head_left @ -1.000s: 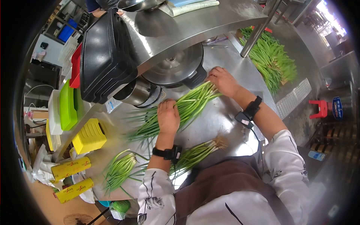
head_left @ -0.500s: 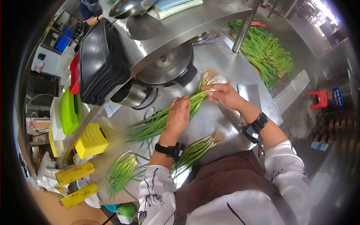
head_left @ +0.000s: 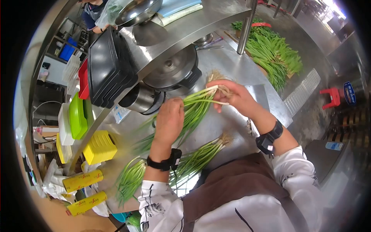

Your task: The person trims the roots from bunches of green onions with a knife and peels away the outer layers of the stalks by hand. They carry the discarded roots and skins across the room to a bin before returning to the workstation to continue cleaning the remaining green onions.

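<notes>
My left hand (head_left: 169, 118) is closed around the green part of some scallions (head_left: 196, 112), its fingers curled. At the white root end, my right hand (head_left: 236, 97) pinches a few stems, and one white stem end juts out apart from the others beside its fingers. Below the hands a second bunch of scallions (head_left: 205, 154) lies on the steel table, roots toward the right. A third bunch of scallions (head_left: 131, 176) rests left of my left forearm.
A steel shelf (head_left: 201, 23) overhangs the table's far side, carrying black trays (head_left: 110, 67) and a metal bowl (head_left: 138, 12). Under it sit a large lidded pan (head_left: 170, 65) and a pot (head_left: 137, 98). Leafy greens (head_left: 272, 54) lie beyond the table. Another person (head_left: 92, 15) stands far left.
My left hand has slid left along the scallions, away from the roots. A stem has come apart from the bunch at my right hand. The camera view has shifted slightly.
</notes>
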Motion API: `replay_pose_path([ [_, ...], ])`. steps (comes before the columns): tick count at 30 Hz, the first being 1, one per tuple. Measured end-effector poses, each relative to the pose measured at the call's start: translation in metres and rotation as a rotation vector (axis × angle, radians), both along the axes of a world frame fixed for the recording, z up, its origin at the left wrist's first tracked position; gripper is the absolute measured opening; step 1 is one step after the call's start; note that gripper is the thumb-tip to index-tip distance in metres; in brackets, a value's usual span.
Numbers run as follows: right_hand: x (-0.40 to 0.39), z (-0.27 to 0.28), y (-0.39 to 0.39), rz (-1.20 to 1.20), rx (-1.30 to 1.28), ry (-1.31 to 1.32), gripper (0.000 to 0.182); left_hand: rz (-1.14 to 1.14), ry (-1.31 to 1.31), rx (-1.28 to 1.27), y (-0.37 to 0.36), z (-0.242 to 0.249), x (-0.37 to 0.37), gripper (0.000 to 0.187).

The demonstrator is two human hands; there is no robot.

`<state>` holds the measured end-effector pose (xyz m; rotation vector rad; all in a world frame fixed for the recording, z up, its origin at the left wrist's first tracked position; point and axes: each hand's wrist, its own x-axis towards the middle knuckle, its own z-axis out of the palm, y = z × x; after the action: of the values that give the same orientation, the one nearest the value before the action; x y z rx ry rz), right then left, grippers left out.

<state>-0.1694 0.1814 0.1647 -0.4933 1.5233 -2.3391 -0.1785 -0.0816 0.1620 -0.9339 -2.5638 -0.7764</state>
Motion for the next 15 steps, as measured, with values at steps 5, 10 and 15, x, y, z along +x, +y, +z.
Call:
replay_pose_path([
  [5, 0.029, 0.049, -0.014, -0.231, -0.039, 0.173, 0.044, -0.027, 0.166, -0.118, -0.005, 0.073, 0.028, 0.033],
  [10, 0.047, 0.073, -0.017, -0.310, -0.048, 0.102, 0.028, -0.107, 0.054, -0.213, -0.015, 0.112, 0.066, 0.037],
  [15, 0.062, 0.016, -0.027, -0.163, 0.087, -0.199, 0.016, 0.048, -0.382, -0.067, -0.021, 0.077, 0.120, 0.037],
])
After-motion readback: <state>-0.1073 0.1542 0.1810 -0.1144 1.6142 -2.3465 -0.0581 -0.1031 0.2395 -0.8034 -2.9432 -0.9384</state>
